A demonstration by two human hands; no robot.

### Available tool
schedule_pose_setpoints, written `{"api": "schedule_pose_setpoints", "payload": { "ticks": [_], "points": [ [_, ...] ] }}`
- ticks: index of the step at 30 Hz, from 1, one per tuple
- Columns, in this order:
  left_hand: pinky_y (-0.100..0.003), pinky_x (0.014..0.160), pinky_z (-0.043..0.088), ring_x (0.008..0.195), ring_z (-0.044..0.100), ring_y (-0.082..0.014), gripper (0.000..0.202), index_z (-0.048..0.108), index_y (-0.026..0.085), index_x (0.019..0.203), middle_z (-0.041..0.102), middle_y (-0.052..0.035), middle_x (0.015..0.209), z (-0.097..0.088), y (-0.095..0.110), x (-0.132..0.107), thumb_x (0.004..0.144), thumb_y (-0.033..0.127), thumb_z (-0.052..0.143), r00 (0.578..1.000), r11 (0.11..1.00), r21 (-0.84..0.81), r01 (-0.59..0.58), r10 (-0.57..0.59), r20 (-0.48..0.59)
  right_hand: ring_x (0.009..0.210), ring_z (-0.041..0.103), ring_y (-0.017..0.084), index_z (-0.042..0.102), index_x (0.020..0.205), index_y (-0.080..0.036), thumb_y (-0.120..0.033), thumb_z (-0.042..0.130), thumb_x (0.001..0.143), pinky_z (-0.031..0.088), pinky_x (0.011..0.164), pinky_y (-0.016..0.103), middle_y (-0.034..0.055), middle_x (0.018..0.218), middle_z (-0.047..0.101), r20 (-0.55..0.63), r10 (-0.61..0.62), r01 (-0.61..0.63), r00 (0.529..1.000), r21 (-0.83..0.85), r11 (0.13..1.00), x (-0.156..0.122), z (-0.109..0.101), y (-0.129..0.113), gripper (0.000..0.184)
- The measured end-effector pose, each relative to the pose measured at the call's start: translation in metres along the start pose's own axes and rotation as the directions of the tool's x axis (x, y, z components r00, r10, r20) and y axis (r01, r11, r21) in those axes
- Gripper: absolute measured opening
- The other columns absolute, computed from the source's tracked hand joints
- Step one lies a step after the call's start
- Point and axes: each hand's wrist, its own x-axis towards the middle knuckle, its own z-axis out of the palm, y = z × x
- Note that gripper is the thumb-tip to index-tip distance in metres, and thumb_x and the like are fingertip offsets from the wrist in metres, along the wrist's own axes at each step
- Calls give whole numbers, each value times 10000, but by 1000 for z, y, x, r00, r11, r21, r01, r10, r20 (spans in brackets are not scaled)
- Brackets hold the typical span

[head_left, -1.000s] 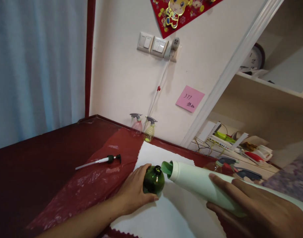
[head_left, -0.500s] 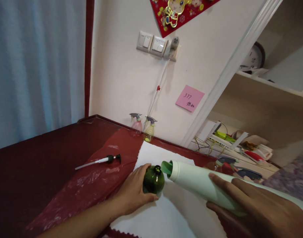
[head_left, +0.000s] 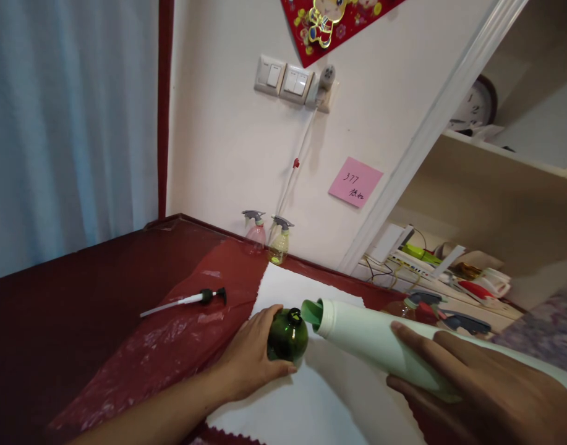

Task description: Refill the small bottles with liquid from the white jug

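My left hand [head_left: 250, 355] is wrapped round a dark green bottle [head_left: 287, 343], whose open neck faces up toward me. In my right hand [head_left: 478, 383] lies a large pale green bottle [head_left: 362, 337], tilted nearly flat. Its green pouring spout [head_left: 312, 313] is right beside the neck of the dark green bottle; I cannot make out whether liquid is flowing. A pump top [head_left: 204, 296] with a long white tube rests on its side on the red plastic sheet [head_left: 172, 346], left of my left hand. White paper [head_left: 306, 395] lies under the dark green bottle.
A pink spray bottle [head_left: 256, 236] and a yellow one [head_left: 279, 242] stand against the wall. More spray bottles [head_left: 422, 304] are behind the pale green bottle, at the right. A pink note [head_left: 355, 181] is stuck on the wall. Shelves [head_left: 501, 157] hold a clock and other items.
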Motion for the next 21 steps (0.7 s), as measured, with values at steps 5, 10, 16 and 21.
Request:
{"api": "schedule_pose_setpoints", "payload": {
  "ticks": [5,10,16,21],
  "points": [
    [-513,1194,358,1397,483,-357,963,429,179,1484,535,-174,1516,0,-2,0,644,321,877,1000,1000,-1,-6,6,3,622,773,254,584,1259,-172,-352,358,1057,597,459,327,107,866,795,-7,-5,5,1000,3,1000,5,-1,-2,352],
    [-505,1195,355,1397,477,-352,980,422,169,1490,529,-176,1521,0,-2,0,638,319,883,1000,1000,8,-5,5,2,628,772,251,577,1270,-174,-363,351,1063,603,472,331,109,876,794,-13,-5,5,1000,9,1000,4,-1,-2,361],
    [-507,1203,343,1406,467,-352,994,406,145,1502,517,-184,1529,0,-2,1,650,329,884,1000,1000,11,-11,10,14,676,781,241,574,1299,-192,-394,332,1080,604,507,319,94,917,798,4,3,-3,1000,-11,1000,1,0,-1,384],
    [-509,1190,360,1391,484,-345,972,418,178,1489,535,-164,1516,1,-3,1,648,323,883,1000,1000,15,-12,12,0,652,782,246,585,1256,-169,-373,319,1078,605,484,322,102,878,796,-6,-22,22,1000,-30,999,3,-3,-1,380]
  ]
}}
